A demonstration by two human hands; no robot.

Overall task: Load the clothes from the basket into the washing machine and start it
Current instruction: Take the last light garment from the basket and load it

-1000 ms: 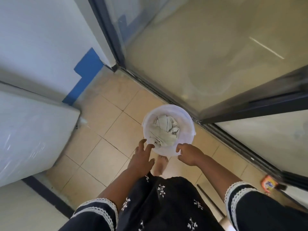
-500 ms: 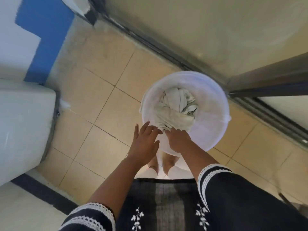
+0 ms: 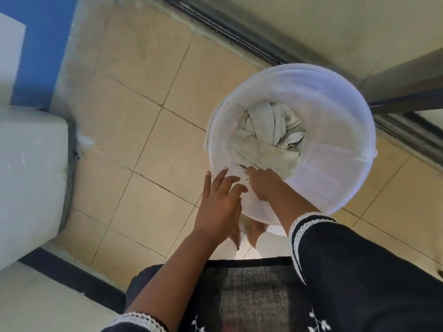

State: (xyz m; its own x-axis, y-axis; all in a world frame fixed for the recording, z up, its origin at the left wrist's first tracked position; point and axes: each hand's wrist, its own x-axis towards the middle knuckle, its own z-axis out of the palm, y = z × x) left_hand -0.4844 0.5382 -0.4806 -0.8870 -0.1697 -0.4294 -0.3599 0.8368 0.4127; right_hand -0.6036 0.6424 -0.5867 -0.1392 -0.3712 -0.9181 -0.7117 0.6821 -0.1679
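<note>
A round white plastic basket (image 3: 340, 130) stands on the tiled floor in front of me. Crumpled pale grey-green clothes (image 3: 271, 137) lie in its bottom. My right hand (image 3: 263, 183) reaches down inside the basket and pinches the near edge of the clothes. My left hand (image 3: 220, 200) hovers at the basket's near rim with fingers spread and holds nothing. A white appliance (image 3: 28, 178), probably the washing machine, stands at the left edge of the view; only its top corner shows.
Beige floor tiles (image 3: 143, 130) stretch between the appliance and the basket. A dark sliding-door track (image 3: 223, 25) and glass door frame run behind the basket. A blue painted wall strip (image 3: 40, 51) is at the upper left. My feet (image 3: 249, 233) are just below the basket.
I have bent closer, so the basket looks larger. My right hand went from the rim down into the basket and took hold of the clothes. My left hand stayed by the rim.
</note>
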